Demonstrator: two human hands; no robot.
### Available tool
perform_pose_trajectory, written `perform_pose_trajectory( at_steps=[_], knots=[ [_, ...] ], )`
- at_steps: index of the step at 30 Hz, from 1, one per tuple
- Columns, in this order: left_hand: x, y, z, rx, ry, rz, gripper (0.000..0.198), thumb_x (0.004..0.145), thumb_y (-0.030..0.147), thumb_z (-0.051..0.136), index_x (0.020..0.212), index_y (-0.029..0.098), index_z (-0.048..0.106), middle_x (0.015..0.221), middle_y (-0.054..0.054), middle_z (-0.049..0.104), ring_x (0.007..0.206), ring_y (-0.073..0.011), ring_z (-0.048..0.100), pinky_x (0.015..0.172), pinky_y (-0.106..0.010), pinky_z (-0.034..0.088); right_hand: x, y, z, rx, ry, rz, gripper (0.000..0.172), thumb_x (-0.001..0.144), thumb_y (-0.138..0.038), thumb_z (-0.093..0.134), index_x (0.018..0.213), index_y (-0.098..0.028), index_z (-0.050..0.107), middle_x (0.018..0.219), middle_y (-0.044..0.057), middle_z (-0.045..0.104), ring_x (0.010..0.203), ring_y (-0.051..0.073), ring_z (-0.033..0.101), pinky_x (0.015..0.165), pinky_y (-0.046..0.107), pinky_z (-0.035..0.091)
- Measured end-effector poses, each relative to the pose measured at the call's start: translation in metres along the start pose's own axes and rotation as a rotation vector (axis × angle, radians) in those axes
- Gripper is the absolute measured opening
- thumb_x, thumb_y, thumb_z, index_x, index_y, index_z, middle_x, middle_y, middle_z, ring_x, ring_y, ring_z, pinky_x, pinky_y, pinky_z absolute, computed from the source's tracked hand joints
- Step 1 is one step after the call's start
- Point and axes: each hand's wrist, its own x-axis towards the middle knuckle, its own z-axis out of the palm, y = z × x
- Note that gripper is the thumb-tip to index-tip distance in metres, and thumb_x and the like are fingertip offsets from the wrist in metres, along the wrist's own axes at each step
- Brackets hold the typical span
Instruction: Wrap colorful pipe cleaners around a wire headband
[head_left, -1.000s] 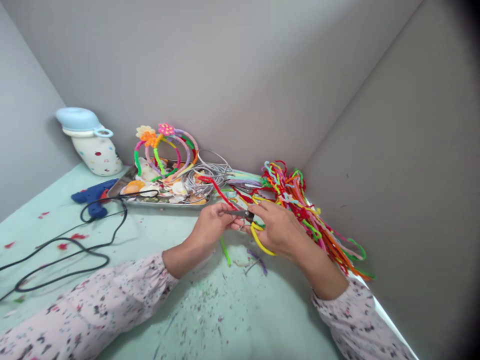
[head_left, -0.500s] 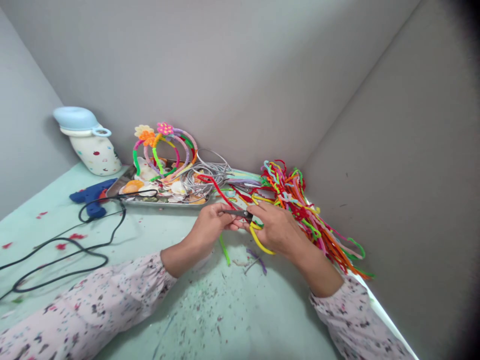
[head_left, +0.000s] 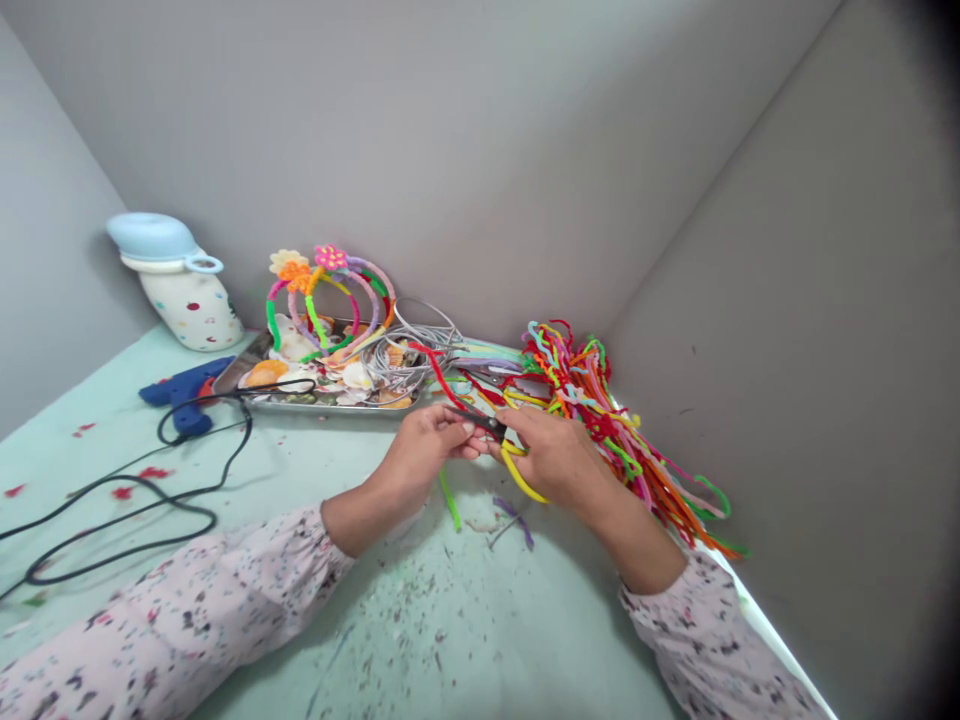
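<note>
My right hand (head_left: 551,452) is closed on a pair of scissors with yellow handles (head_left: 523,478) and dark blades (head_left: 480,420). The blades point left, across the fingers of my left hand (head_left: 427,447). A red pipe cleaner (head_left: 441,378) rises from between the two hands, and my left fingers pinch its lower part; the exact spot where blades and stem meet is hard to make out. Below my left fingers a short green pipe cleaner (head_left: 450,498) lies on the table. Purple and grey scraps (head_left: 516,520) lie just right of it.
A metal tray (head_left: 322,408) holds shells, a grey wire coil (head_left: 412,350) and flowered pipe-cleaner hoops (head_left: 330,300). Right of it spreads a heap of colourful pipe cleaners (head_left: 592,400). At left are a blue glue gun (head_left: 180,390), its black cord (head_left: 214,515) and a white bottle (head_left: 187,305).
The scissor blades have tilted slightly, their tips now a little higher. The red pipe cleaner's upper end has shifted a bit to the right. Both arms stay nearly still.
</note>
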Motion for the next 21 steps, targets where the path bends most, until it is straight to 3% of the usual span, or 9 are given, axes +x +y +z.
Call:
perform_pose_trajectory(
  at_steps=[6,10,15,21],
  knots=[
    [0.000,0.001,-0.001,0.001,0.032,0.019,0.005,0.075,0.013,0.062,0.075,0.011,0.058,0.074,-0.005,0.065,0.062,-0.0113,0.063,0.061,-0.024,0.048,0.003,0.006,0.005,0.274,0.024,0.165,0.037,0.079,-0.041,0.064,0.110,-0.022,0.060,0.086,0.002,0.066,0.072,0.017,0.058,0.064,0.028,0.044],
    [0.000,-0.002,-0.001,0.012,-0.002,0.016,0.008,0.075,0.016,0.063,0.077,0.011,0.058,0.075,-0.005,0.064,0.063,-0.0115,0.062,0.061,-0.024,0.047,0.006,0.008,0.011,0.577,0.047,0.238,0.047,0.075,-0.032,0.067,0.120,-0.022,0.055,0.098,0.005,0.066,0.083,0.018,0.061,0.075,0.031,0.048],
    [0.001,-0.006,-0.002,0.071,-0.103,-0.003,0.012,0.075,0.019,0.064,0.083,0.010,0.061,0.077,-0.005,0.064,0.064,-0.0102,0.059,0.061,-0.023,0.045,0.008,0.005,0.018,1.037,-0.057,0.284,0.040,0.071,-0.024,0.066,0.110,-0.021,0.056,0.100,0.005,0.066,0.085,0.017,0.062,0.074,0.030,0.048],
    [0.001,-0.004,-0.006,0.115,-0.129,0.082,0.018,0.079,0.029,0.064,0.091,0.015,0.062,0.087,-0.002,0.062,0.070,-0.0102,0.058,0.063,-0.023,0.043,0.008,-0.001,-0.001,1.042,-0.203,0.352,0.030,0.069,-0.022,0.066,0.098,-0.019,0.059,0.080,-0.001,0.061,0.066,0.012,0.054,0.058,0.024,0.041]
  ],
)
